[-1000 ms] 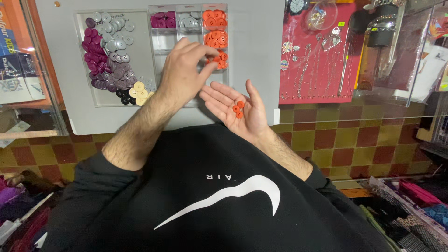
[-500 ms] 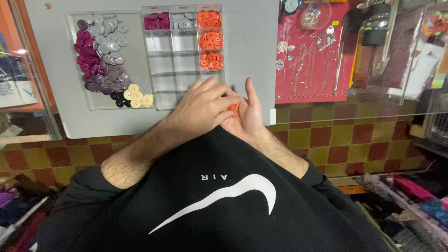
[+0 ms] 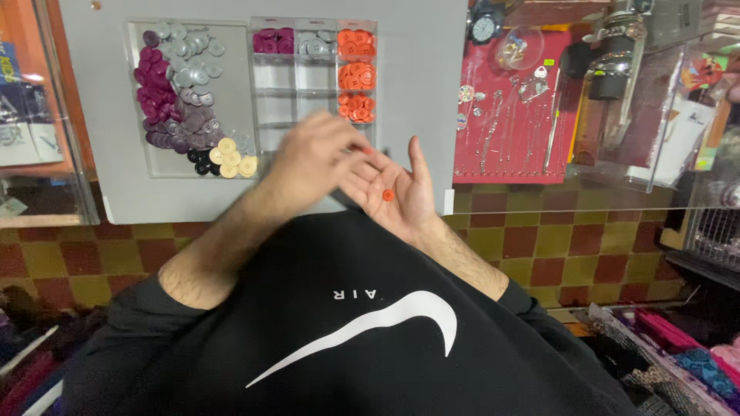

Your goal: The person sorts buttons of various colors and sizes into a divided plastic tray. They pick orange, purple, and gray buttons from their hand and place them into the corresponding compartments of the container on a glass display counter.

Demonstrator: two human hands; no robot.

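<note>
At the 10 o'clock position, a clear plastic tray of loose mixed buttons (image 3: 185, 92) holds magenta, grey, dark purple, black and cream pieces heaped together on the grey work board (image 3: 416, 85). Just to its right, at 11 to 12 o'clock, stands a clear plastic divided organiser box (image 3: 312, 81); its top row holds magenta and grey buttons, and its rightmost column holds three compartments of round orange plastic buttons (image 3: 354, 73). The middle cells appear unfilled.

Near centre, the left hand (image 3: 308, 166) crosses in front of the organiser's lower edge. It is motion-blurred; its fingers are drawn together, with a trace of orange at the tips, but whether they pinch a button cannot be told. Touching it at 3 o'clock, the right hand (image 3: 393, 192) lies palm up with fingers spread and relaxed, thumb raised. One small round orange button (image 3: 388, 195) rests loose in the middle of that palm, flat side up, not clamped by any finger.

The left forearm and hand partly hide the lower organiser cells. At 1 to 2 o'clock, well apart from the hands, a red display panel of hanging metal chains and trinkets (image 3: 509, 115) sits behind a clear sheet. A black sweatshirt with a white curved mark (image 3: 362, 331) fills the 6 o'clock region above a chequered red and yellow tiled floor (image 3: 570, 239).
</note>
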